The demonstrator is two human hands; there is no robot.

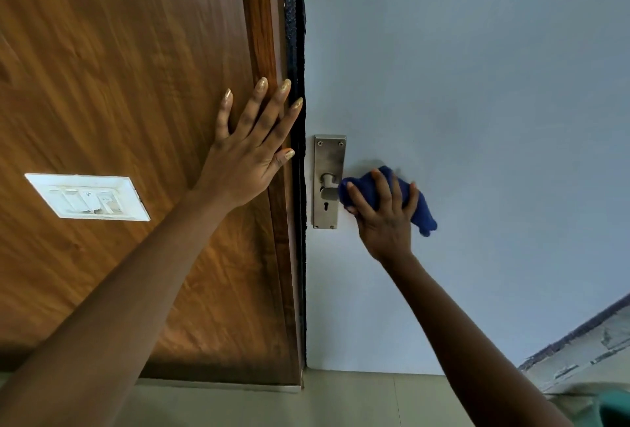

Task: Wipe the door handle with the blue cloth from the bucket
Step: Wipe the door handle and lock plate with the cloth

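Holding the blue cloth point(417, 212) bunched up tight in its fingers, the right hand point(383, 218) presses it over the lever of the door handle point(329, 184), so only the round stub of the lever shows beside the cloth. The handle sits on a tall metal plate point(328, 160) with a keyhole point(326, 207) just below it, on the pale blue door point(477, 85). To the left of the handle, across the dark gap, the left hand point(249, 160) lies flat with its fingers spread wide on the brown wood panel point(119, 68), and a white switch plate point(87, 196) is further left.
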